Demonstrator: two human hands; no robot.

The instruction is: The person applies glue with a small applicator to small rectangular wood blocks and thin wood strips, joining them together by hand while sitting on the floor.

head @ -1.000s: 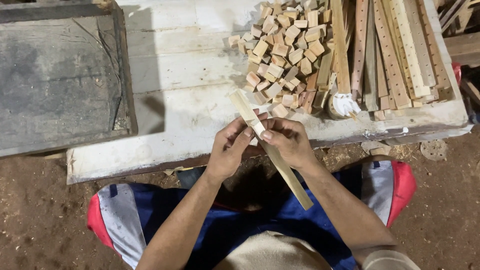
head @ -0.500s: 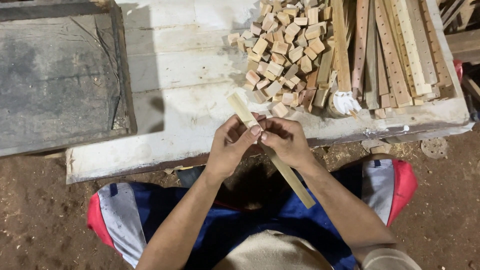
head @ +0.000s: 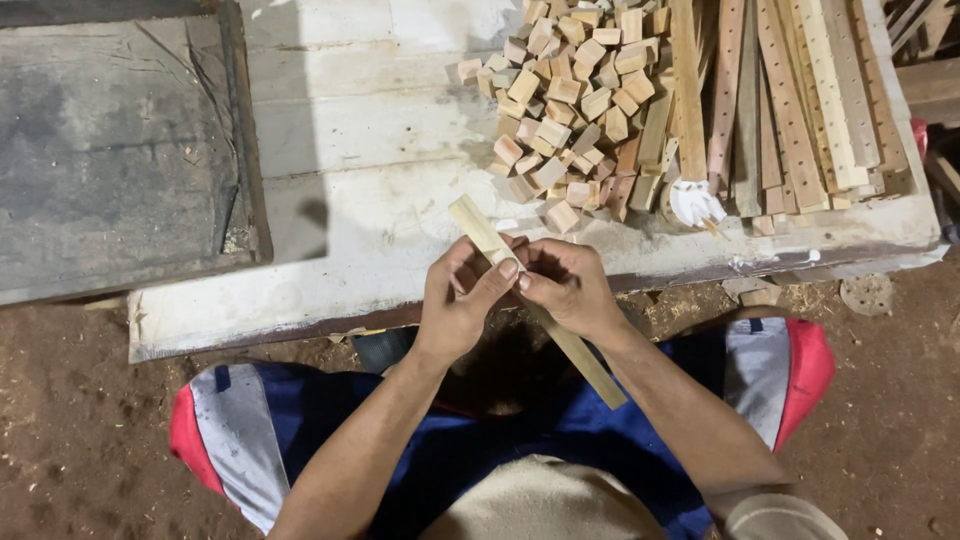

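Both your left hand and right hand grip the stick; it has slid nearer you, away from the blocks.

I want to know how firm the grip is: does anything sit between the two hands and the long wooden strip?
Nothing visible does. The left hand and right hand both close directly on the wooden strip near its middle, with bare fingers on the wood.

White workbench: heap of small wood blocks, long drilled slats, dark tray at left.
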